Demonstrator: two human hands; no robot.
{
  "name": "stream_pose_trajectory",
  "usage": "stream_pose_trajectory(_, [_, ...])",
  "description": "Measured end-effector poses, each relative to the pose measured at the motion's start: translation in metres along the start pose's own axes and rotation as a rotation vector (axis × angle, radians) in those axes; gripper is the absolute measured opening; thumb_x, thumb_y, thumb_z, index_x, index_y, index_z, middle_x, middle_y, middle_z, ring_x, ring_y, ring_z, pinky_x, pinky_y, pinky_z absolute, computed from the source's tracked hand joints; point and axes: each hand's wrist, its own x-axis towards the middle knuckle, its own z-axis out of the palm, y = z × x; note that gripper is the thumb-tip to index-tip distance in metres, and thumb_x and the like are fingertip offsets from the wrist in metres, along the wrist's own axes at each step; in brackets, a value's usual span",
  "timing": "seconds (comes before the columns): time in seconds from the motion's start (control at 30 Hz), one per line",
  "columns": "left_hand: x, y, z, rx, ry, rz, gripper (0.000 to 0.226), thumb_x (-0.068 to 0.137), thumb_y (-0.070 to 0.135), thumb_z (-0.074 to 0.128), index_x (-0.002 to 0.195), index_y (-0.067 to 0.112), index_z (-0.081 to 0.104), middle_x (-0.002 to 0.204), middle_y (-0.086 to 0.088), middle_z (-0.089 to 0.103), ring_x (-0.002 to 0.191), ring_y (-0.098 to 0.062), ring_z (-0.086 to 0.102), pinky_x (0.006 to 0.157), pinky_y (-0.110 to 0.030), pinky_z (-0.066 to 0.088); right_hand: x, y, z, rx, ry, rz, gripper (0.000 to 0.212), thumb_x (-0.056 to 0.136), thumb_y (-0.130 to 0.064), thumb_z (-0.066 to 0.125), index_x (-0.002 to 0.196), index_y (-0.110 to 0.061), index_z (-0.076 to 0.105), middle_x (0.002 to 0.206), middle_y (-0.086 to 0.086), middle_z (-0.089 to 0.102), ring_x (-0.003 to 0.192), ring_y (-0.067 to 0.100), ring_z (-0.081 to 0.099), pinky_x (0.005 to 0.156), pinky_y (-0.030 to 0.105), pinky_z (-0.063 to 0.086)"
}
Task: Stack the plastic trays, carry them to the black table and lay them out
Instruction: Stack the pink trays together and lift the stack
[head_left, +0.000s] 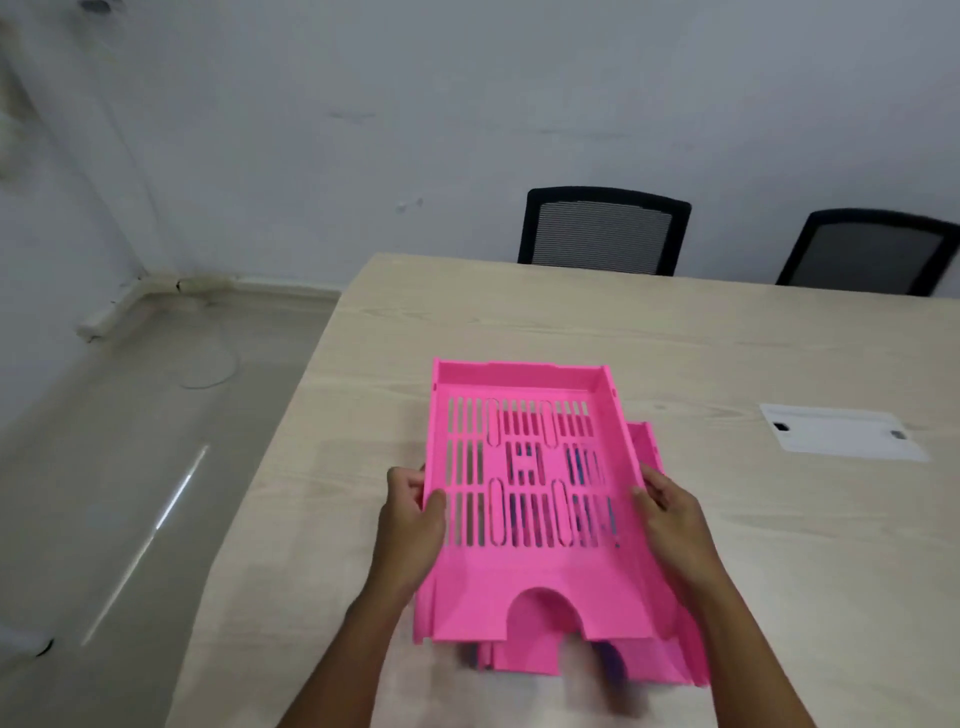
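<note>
A pink slotted plastic tray (524, 587) with an arched cut-out at its near edge lies on top of other pink trays (670, 654), which stick out under it on the right and at the front. Something purple shows through the slots and under the front edge. My left hand (413, 512) grips the top tray's left wall, thumb inside. My right hand (670, 512) holds its right wall. The pile rests on a light wooden table (779, 343).
Two black mesh-backed chairs (602, 231) (867, 252) stand at the table's far side against the wall. A white cable cover plate (841, 431) is set in the tabletop at the right. Bare floor (130, 467) lies to the left of the table.
</note>
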Motion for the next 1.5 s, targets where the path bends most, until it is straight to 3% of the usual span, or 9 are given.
stream_pose_trajectory(0.1, [-0.018, 0.001, 0.042, 0.03, -0.066, -0.02, 0.016, 0.095, 0.015, 0.051, 0.088, 0.024, 0.04, 0.074, 0.001, 0.063, 0.05, 0.007, 0.058, 0.041, -0.013, 0.041, -0.011, 0.015, -0.044, 0.009, -0.005, 0.063, 0.037, 0.103, -0.01, 0.052, 0.112, -0.038, 0.074, 0.103, 0.001, 0.081, 0.086, 0.02, 0.079, 0.074, 0.045, 0.066])
stream_pose_trajectory(0.23, [-0.034, -0.003, 0.065, 0.079, -0.105, -0.053, 0.014, 0.098, 0.02, 0.047, 0.089, 0.027, 0.038, 0.074, -0.003, 0.067, 0.05, 0.0, 0.064, 0.037, -0.016, 0.043, -0.013, 0.036, -0.065, 0.039, -0.003, 0.109, 0.029, 0.104, -0.014, 0.052, 0.123, -0.026, 0.071, 0.109, 0.005, 0.079, 0.097, 0.034, 0.076, 0.084, 0.061, 0.06])
stream_pose_trajectory(0.53, [-0.042, 0.007, 0.082, 0.121, -0.104, -0.048, 0.013, 0.1, 0.019, 0.045, 0.091, 0.026, 0.038, 0.078, -0.003, 0.067, 0.055, 0.002, 0.067, 0.039, -0.014, 0.045, -0.008, 0.047, -0.082, 0.034, -0.019, 0.102, 0.033, 0.105, -0.014, 0.047, 0.124, -0.031, 0.069, 0.112, 0.0, 0.077, 0.101, 0.026, 0.075, 0.09, 0.057, 0.059])
stream_pose_trajectory(0.73, [-0.041, 0.005, 0.083, 0.167, -0.159, -0.059, 0.012, 0.101, 0.017, 0.042, 0.11, 0.022, 0.036, 0.089, -0.005, 0.071, 0.068, -0.024, 0.073, 0.058, -0.045, 0.06, -0.01, 0.055, -0.082, 0.008, -0.003, 0.106, 0.037, 0.105, -0.013, 0.044, 0.133, -0.027, 0.064, 0.117, -0.003, 0.075, 0.101, 0.018, 0.073, 0.092, 0.052, 0.059])
stream_pose_trajectory(0.83, [-0.043, 0.002, 0.084, 0.16, -0.198, -0.072, 0.026, 0.1, 0.019, 0.042, 0.122, 0.03, 0.036, 0.093, -0.003, 0.072, 0.066, -0.018, 0.075, 0.06, -0.043, 0.063, -0.007, 0.062, -0.087, 0.036, -0.018, 0.123, 0.037, 0.104, -0.013, 0.047, 0.133, -0.029, 0.064, 0.118, -0.006, 0.075, 0.103, 0.016, 0.073, 0.093, 0.051, 0.059])
stream_pose_trajectory(1.07, [-0.029, 0.001, 0.092, -0.322, -0.261, -0.324, 0.052, 0.096, 0.039, 0.053, 0.143, 0.025, 0.037, 0.116, -0.016, 0.07, 0.088, -0.032, 0.075, 0.074, -0.05, 0.06, 0.017, 0.079, -0.101, 0.173, -0.171, 0.249, 0.038, 0.1, -0.03, 0.059, 0.138, -0.024, 0.06, 0.133, 0.002, 0.07, 0.117, 0.023, 0.069, 0.105, 0.053, 0.051])
stream_pose_trajectory(1.17, [-0.028, -0.005, 0.091, -0.446, -0.33, -0.406, 0.049, 0.093, 0.043, 0.054, 0.137, 0.021, 0.047, 0.105, -0.016, 0.074, 0.085, -0.034, 0.074, 0.074, -0.048, 0.058, 0.021, 0.084, -0.095, 0.265, -0.295, 0.336, 0.044, 0.096, -0.049, 0.055, 0.13, -0.022, 0.065, 0.119, 0.007, 0.077, 0.107, 0.028, 0.075, 0.097, 0.053, 0.056])
stream_pose_trajectory(1.3, [-0.033, -0.02, 0.085, -0.45, -0.358, -0.407, 0.05, 0.087, 0.049, 0.06, 0.129, 0.022, 0.055, 0.098, -0.01, 0.078, 0.084, -0.03, 0.074, 0.077, -0.048, 0.056, 0.019, 0.086, -0.086, 0.292, -0.323, 0.361, 0.056, 0.083, -0.062, 0.057, 0.121, -0.022, 0.071, 0.108, 0.01, 0.08, 0.093, 0.028, 0.079, 0.065, 0.03, 0.063])
stream_pose_trajectory(1.5, [-0.039, -0.048, 0.049, -0.497, -0.276, -0.406, 0.047, 0.084, 0.052, 0.062, 0.12, 0.021, 0.066, 0.098, -0.013, 0.077, 0.083, -0.03, 0.074, 0.089, -0.053, 0.051, 0.022, 0.073, -0.048, 0.232, -0.411, 0.33, 0.052, 0.079, -0.064, 0.057, 0.111, -0.027, 0.074, 0.1, 0.007, 0.082, 0.083, 0.024, 0.08, 0.062, 0.029, 0.061])
